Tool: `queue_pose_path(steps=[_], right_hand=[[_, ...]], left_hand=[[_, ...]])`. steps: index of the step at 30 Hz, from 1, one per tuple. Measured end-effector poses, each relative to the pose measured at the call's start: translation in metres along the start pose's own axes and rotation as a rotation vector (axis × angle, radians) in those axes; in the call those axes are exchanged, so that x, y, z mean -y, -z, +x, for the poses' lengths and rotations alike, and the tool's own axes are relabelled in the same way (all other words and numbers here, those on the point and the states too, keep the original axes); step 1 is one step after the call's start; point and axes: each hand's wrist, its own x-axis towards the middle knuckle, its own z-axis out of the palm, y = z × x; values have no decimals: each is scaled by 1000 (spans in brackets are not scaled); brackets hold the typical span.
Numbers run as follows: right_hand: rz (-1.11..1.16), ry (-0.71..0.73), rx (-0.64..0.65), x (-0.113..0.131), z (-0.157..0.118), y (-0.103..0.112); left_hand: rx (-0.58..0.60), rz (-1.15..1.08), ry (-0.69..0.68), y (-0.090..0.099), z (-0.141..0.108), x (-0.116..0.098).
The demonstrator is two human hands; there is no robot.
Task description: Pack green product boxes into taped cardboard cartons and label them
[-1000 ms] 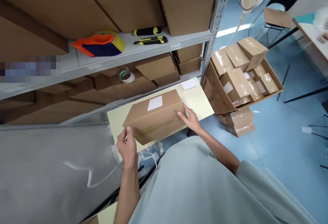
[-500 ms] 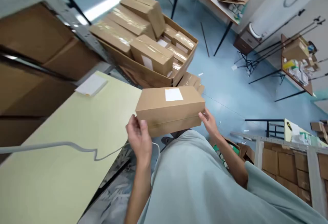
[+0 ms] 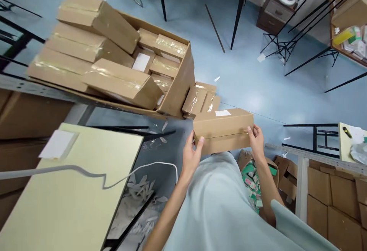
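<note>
A closed brown cardboard box (image 3: 225, 132) with a white label on its top is held up in front of my body, between both hands. My left hand (image 3: 192, 153) grips its left end, thumb on the near side. At the opposite end, my right hand (image 3: 256, 140) holds the box with the thumb on its near face. Behind the held box, several small taped boxes (image 3: 199, 100) stand low beside a large open carton (image 3: 179, 79). That carton is filled with brown taped boxes, some stacked above its rim.
A pale yellow-green table (image 3: 71, 197) at the left bears a white paper stack (image 3: 59, 144) and a grey cable (image 3: 77, 170). Shelving with cartons (image 3: 318, 184) stands at the right, near an open box of green packets (image 3: 252, 182). Black table legs rise at the back.
The view has swung right, away from the table. The box, still in both hands, now appears farther right, beyond the table's edge, and more of the large carton shows.
</note>
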Motion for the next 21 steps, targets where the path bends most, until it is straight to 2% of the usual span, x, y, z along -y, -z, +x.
queue_pose_path(steps=[6,8,10,13,16,21], right_hand=[[47,-126,33,-7,138,-5],[47,-147,33,-5,180,-5],[41,-149,46,-2,218,-8],[22,-155,93,3,266,-20],[-22,-151,139,5,304,-40],[-86,-136,194,-6,360,-87]], left_hand=[[-86,-26,51,-111,135,-6],[-96,-18,38,-140,173,-12],[-90,4,9,-161,205,-18],[-61,81,-25,-179,247,-26],[-45,196,-23,-185,285,-27],[-52,309,29,-186,364,-9]])
